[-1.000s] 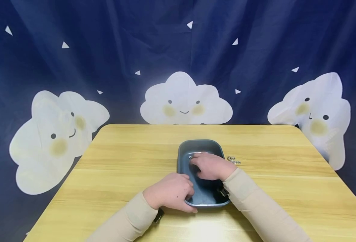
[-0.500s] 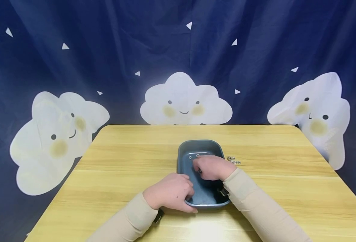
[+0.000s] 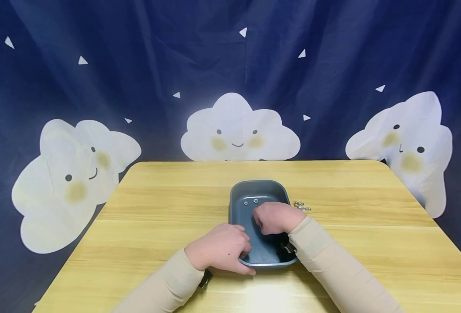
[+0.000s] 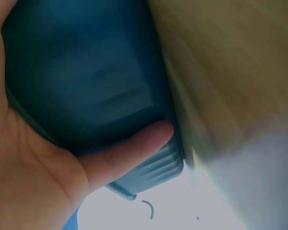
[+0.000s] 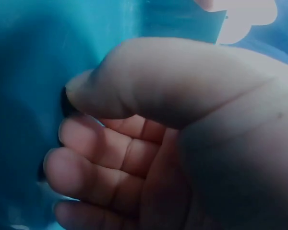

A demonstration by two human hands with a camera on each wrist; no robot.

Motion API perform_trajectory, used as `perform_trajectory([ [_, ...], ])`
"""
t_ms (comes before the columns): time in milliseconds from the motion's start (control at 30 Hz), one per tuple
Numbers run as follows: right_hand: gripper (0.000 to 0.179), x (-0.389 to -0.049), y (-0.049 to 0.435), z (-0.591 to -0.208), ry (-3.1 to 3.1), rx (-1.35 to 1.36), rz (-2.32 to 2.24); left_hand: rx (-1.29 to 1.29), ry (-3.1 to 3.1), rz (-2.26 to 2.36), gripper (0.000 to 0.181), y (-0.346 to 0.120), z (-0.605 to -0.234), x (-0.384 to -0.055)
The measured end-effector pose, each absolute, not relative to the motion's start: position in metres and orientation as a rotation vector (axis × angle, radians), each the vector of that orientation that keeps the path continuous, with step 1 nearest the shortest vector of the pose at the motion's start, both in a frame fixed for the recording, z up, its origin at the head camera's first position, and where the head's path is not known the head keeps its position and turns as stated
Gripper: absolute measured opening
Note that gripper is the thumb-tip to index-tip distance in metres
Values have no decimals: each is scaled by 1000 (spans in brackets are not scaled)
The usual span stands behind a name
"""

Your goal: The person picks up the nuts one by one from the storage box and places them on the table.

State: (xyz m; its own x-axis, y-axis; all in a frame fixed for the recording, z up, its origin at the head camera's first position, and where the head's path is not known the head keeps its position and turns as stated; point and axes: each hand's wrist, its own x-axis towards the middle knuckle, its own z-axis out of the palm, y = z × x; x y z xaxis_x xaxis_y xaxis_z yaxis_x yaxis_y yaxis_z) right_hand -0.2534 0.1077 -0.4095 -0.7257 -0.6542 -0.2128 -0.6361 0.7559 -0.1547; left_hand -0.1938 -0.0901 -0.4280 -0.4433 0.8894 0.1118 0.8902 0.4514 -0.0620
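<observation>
A dark blue-grey tray (image 3: 265, 259) lies lengthwise on the table. My left hand (image 3: 222, 248) grips its near left corner; the left wrist view shows the thumb (image 4: 134, 146) pressed along the tray's outer wall. Inside the tray, my right hand (image 3: 276, 217) is low over the floor with its fingers curled and the thumb bent in toward them. A small glint at its fingertips looks like a metal nut (image 3: 260, 225), mostly hidden by the fingers. Left of that hand, toward the far end, a small silver nut (image 3: 245, 203) and another nut (image 3: 255, 201) sit side by side.
Several more silver nuts (image 3: 302, 206) lie in a loose cluster on the wooden table (image 3: 168, 200), just right of the tray. A dark blue curtain (image 3: 215, 52) with printed clouds hangs behind the table.
My right hand has drawn slightly right and nearer, its fingers curling in more. The second nut, hidden a second ago, now shows on the tray floor. My left hand has stayed in place.
</observation>
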Motion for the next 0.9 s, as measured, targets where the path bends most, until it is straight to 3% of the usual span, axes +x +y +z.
perform_trajectory([
  [900,11,-250,120,-390,2728,-1065,-267,-1602,-2602,-62,53,-91,-429,-195],
])
